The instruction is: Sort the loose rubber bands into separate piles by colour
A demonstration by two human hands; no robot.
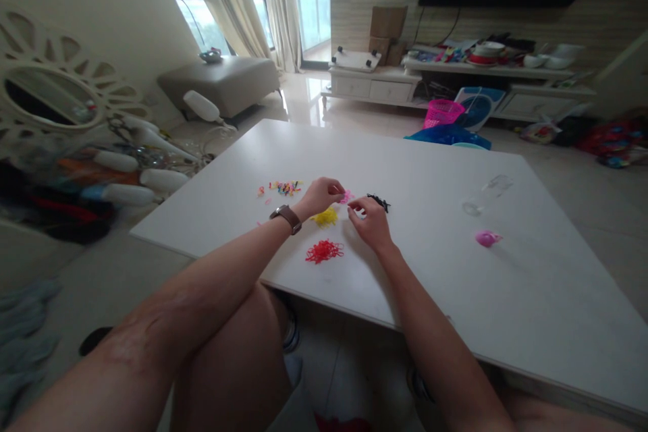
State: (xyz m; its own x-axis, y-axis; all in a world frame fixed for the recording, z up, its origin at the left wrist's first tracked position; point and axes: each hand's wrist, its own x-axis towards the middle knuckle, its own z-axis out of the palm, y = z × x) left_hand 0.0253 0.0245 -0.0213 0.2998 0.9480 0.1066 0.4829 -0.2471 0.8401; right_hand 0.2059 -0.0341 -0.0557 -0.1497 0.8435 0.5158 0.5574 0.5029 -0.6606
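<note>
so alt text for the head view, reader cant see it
A person's left hand is at small pink bands on a white table, right hand close by; a yellow pile and a red pile lie nearer, a black pile to the right, mixed bands to the left.

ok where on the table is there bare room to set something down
Bare: the table between the black pile and pink object, and its right part nearer than that object. Crowded: around the left hand and right hand, with the pink pile, yellow pile and red pile close by.
</note>
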